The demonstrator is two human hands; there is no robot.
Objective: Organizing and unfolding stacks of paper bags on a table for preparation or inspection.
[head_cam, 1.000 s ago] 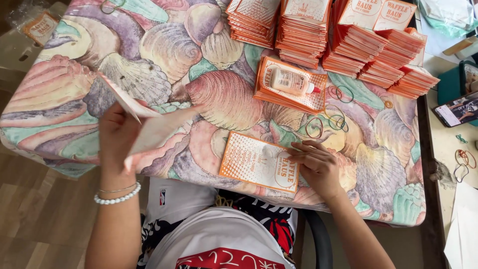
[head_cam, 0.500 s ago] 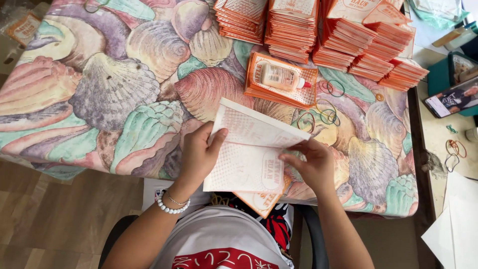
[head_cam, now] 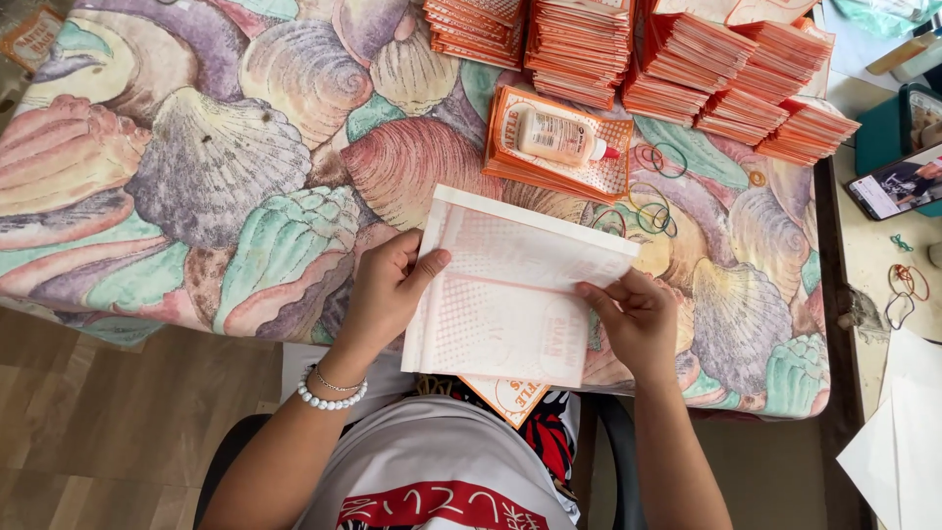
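Note:
I hold a flat white paper sheet with a pale orange print (head_cam: 510, 285) over the near edge of the table. My left hand (head_cam: 388, 290) grips its left edge, thumb on top. At the right edge, my right hand (head_cam: 633, 319) pinches the sheet with its fingertips. Under the sheet lies an orange-printed paper bag (head_cam: 510, 396), only its near corner showing. Further back rests a small glue bottle (head_cam: 559, 139) on a short pile of orange bags (head_cam: 510, 162).
Several tall stacks of orange paper bags (head_cam: 628, 49) line the far edge of the table, which has a seashell-patterned cloth (head_cam: 216, 177). Loose rubber bands (head_cam: 659, 162) lie near the bottle. A phone (head_cam: 898, 182) and white sheets (head_cam: 898, 442) sit on the right.
My left hand swung the sheet in from the left and laid it flat over the bag in front of me. My right hand moved up to its right edge.

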